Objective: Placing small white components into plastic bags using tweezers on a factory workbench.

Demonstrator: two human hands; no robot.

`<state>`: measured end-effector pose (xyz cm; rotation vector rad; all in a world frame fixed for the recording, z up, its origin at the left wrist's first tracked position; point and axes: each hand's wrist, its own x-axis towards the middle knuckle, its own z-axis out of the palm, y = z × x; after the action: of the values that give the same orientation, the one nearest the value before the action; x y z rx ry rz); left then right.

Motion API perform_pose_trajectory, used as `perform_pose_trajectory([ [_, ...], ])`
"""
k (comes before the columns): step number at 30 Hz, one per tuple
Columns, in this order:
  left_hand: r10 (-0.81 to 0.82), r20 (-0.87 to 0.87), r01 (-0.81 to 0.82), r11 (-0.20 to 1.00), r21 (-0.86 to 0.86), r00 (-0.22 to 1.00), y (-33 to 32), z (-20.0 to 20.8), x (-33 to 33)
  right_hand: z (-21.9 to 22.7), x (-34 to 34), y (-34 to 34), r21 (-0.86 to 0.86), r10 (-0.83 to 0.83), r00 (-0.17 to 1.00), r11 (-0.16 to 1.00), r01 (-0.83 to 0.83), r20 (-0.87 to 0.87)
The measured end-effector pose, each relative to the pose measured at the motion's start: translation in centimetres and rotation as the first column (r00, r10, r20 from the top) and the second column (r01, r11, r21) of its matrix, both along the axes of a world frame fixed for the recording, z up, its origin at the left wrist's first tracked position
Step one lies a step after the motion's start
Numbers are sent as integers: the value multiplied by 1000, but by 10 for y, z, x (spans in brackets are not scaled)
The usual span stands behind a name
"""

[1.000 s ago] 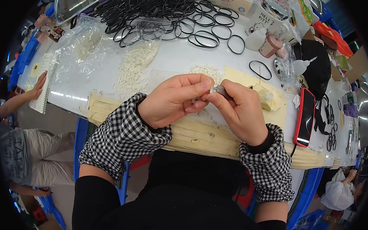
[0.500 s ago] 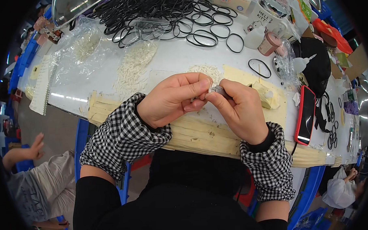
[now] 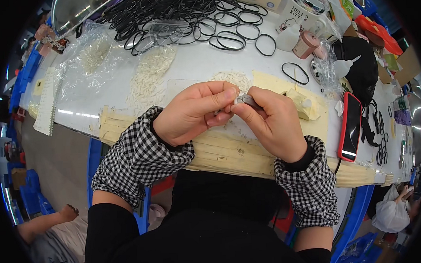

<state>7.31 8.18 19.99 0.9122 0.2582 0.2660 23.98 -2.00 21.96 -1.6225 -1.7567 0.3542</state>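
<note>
Pinching a small white piece [image 3: 237, 98] at the fingertips of the left grip [image 3: 191, 106], with thumb against forefinger. Squeezing a grey piece [image 3: 250, 101] between thumb and forefinger of the right grip [image 3: 275, 122], right beside the white one, near the centre of the frame. Cannot tell the exact contact between white and grey behind the fingers. Dressed in black-and-white checked sleeves [image 3: 309, 183] over both forearms. Held above the near edge of a white worktop [image 3: 208, 62], by a yellowish taped strip [image 3: 220, 152].

Backed, just above the fingertips, by a loose pile of white bits [image 3: 232, 79]; left of that, by a larger heap of similar bits [image 3: 147, 82]. Flanked right of centre by a yellow lump [image 3: 308, 109] on a yellowish sheet [image 3: 264, 81], then by a red-cased phone [image 3: 351, 126]. Topped at upper middle by a tangle of black bands [image 3: 160, 17]. Crowded at upper right with a white squeeze bottle [image 3: 288, 39], a pink tub [image 3: 306, 44] and a black cloth item [image 3: 360, 70]. Bordered at far left by a white notebook [image 3: 47, 102]; at lower left, by another person's hand [image 3: 69, 212].
</note>
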Motion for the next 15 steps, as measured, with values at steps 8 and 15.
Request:
perform_pose_trajectory([
  [8, 197, -38, -199, 978, -59, 980, 1, -3, 3, 1, 4, 0, -11, -67, 995, 998, 66, -68],
  [15, 505, -62, -507, 844, -173, 861, 5, -8, 0, -10, 8, 0, -8, -20, 1000, 1000, 20, 7],
])
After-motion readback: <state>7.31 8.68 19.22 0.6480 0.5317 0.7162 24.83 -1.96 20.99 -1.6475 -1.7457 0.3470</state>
